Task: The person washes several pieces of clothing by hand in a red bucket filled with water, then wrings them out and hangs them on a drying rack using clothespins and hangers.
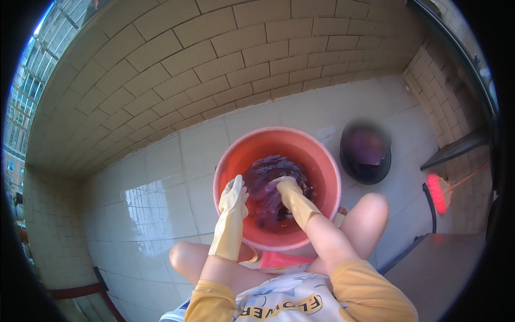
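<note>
A large pink-red plastic basin (330, 161) stands on the floor between my bent knees. Dark purplish fabric (273, 169) lies soaking inside it in reddish-looking water. My right hand (290, 189), in a cream rubber glove, reaches down into the basin. Its fingertips dip among the wet fabric, so their grip is hidden. My left hand (232, 197), gloved the same way, is at the basin's left rim, slightly curled. Nothing shows in its grasp.
To the right of the basin stands a dark bucket (384, 171) with purple contents, partly blurred. A broom with pink-red bristles (437, 193) is farther right. A tan tiled wall (249, 52) rises ahead; at far left is a barred window (30, 92).
</note>
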Tool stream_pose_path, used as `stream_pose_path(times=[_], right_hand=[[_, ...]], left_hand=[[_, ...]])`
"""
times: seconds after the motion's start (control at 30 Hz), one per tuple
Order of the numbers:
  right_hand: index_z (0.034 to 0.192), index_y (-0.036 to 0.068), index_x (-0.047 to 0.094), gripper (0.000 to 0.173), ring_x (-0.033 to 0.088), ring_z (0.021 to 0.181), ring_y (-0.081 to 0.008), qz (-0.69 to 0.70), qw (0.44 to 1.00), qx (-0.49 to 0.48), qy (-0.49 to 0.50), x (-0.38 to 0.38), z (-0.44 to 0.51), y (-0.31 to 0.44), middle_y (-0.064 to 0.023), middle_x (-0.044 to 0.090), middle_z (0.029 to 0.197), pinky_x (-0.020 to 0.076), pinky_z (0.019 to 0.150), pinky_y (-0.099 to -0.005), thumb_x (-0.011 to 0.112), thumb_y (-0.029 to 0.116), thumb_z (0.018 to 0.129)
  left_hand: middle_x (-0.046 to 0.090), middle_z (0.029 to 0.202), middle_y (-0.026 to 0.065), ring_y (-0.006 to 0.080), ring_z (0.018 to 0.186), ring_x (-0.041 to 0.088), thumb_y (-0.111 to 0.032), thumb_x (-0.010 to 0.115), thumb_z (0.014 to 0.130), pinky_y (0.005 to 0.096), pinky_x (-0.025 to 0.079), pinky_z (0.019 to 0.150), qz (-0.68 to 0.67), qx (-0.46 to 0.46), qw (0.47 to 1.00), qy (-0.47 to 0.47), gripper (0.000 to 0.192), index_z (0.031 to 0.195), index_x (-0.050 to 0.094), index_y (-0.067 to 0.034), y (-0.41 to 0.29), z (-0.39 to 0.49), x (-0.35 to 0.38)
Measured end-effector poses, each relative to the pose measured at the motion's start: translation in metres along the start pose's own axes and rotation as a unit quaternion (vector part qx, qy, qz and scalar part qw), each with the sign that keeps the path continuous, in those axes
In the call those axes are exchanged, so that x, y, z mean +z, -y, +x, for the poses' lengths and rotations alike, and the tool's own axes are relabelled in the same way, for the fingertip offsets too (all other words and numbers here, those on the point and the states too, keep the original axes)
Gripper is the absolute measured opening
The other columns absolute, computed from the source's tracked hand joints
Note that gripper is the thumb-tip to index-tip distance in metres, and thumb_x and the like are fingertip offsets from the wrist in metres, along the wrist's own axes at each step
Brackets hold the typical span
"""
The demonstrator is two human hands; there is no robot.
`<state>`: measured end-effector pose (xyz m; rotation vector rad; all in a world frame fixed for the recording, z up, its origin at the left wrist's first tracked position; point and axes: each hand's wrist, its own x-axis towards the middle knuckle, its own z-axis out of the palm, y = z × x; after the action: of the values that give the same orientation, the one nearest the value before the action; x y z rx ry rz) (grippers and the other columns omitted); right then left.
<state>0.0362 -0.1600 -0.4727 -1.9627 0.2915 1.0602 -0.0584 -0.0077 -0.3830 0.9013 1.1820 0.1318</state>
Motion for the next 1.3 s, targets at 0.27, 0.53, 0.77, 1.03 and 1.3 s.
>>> stream_pose_path(times=[0.27,0.53,0.77,1.03,1.3], right_hand=[[0.113,-0.002,0.068,0.036,0.066,0.093,-0.0223,0.344,0.897,-0.203,0.19,-0.02,-0.07,0.048,-0.0105,0.071,0.101,0.0517,0.087,-0.0347,0.059,0.006,0.079],[0.111,0.005,0.061,0.035,0.07,0.093,-0.0396,-0.158,0.901,-0.404,0.01,0.017,-0.12,0.065,-0.0223,0.07,0.099,0.0553,0.082,-0.048,0.061,0.037,0.096],[0.109,0.006,0.067,0.028,0.07,0.099,-0.0396,-0.378,0.883,-0.243,-0.133,-0.06,-0.031,0.054,-0.019,0.072,0.102,0.0556,0.087,-0.0521,0.059,0.025,0.091],[0.129,0.01,0.059,0.042,0.064,0.117,-0.0352,-0.385,0.851,-0.35,-0.067,-0.031,-0.048,0.045,-0.0148,0.066,0.125,0.0525,0.097,-0.0481,0.066,0.02,0.089],[0.116,0.009,0.072,0.03,0.067,0.113,-0.0348,-0.231,0.963,-0.062,-0.125,-0.04,0.017,0.005,-0.0163,0.069,0.125,0.0524,0.097,-0.0429,0.051,0.021,0.097]], left_hand=[[0.064,0.123,0.0137,0.0321,0.111,0.06,-0.06,0.05,0.1,0.0475,0.051,0.093,-0.228,-0.154,0.95,0.147,0.056,0.123,0.061,-0.01,0.063,0.056,0.021],[0.068,0.119,0.0135,0.0295,0.108,0.064,-0.058,0.048,0.101,0.0487,0.053,0.094,-0.177,-0.025,0.975,0.131,0.052,0.12,0.067,-0.013,0.036,0.015,0.03],[0.071,0.116,0.0084,0.021,0.107,0.067,-0.048,0.061,0.099,0.0348,0.054,0.093,-0.084,0.026,0.995,0.052,0.055,0.129,0.065,-0.003,0.006,0.002,0.046],[0.061,0.132,0.0271,0.0413,0.127,0.056,-0.059,0.04,0.1,0.0444,0.042,0.108,0.513,0.228,0.826,0.06,0.068,0.13,0.064,-0.002,0.033,0.029,0.05],[0.067,0.129,0.0116,0.0314,0.118,0.063,-0.052,0.046,0.103,0.0395,0.049,0.102,0.092,-0.037,0.989,-0.106,0.055,0.13,0.063,-0.006,0.046,0.042,0.048]])
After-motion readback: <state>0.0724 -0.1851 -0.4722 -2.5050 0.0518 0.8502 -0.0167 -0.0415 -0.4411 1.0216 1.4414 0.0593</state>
